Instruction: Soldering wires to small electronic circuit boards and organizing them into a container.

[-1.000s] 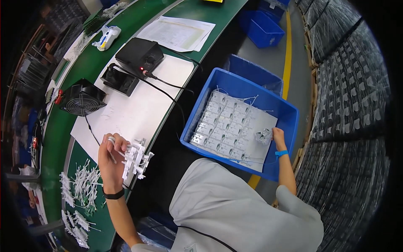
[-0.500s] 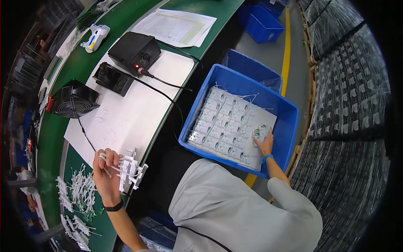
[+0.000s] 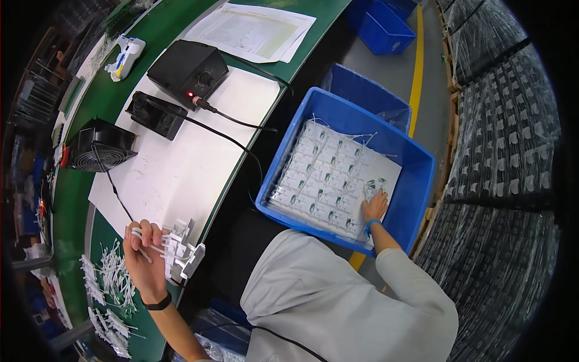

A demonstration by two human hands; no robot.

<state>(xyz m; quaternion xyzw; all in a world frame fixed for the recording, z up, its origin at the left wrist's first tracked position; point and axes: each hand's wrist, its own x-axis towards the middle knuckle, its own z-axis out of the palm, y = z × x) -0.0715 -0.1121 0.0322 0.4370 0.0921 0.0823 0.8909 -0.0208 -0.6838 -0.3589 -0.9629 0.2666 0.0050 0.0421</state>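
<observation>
My left hand (image 3: 145, 258) is raised over the bench's near edge, fingers curled around white cables. From them hangs a cluster of white plastic parts (image 3: 182, 250) beside the palm. My right hand (image 3: 375, 209) reaches into a blue bin (image 3: 345, 101), fingers apart at the near edge of a few white parts with green bits (image 3: 375, 186). These sit on a pale sheet (image 3: 386, 171) at the bin's right side. Rows of similar white cabled parts (image 3: 319, 172) cover the rest of that layer. The right fingertips are partly hidden against the parts.
On the green bench, loose white cabled parts (image 3: 117, 280) lie near my left forearm. A black fan (image 3: 101, 148), a black holder (image 3: 155, 114), a black power unit (image 3: 188, 71) and papers (image 3: 252, 31) stand or lie farther off. Wrapped stacks (image 3: 506, 133) line the right.
My right hand has drawn back slightly toward me and left from the parts in the bin, showing more of them. My left hand, still holding its cluster, has shifted a little left.
</observation>
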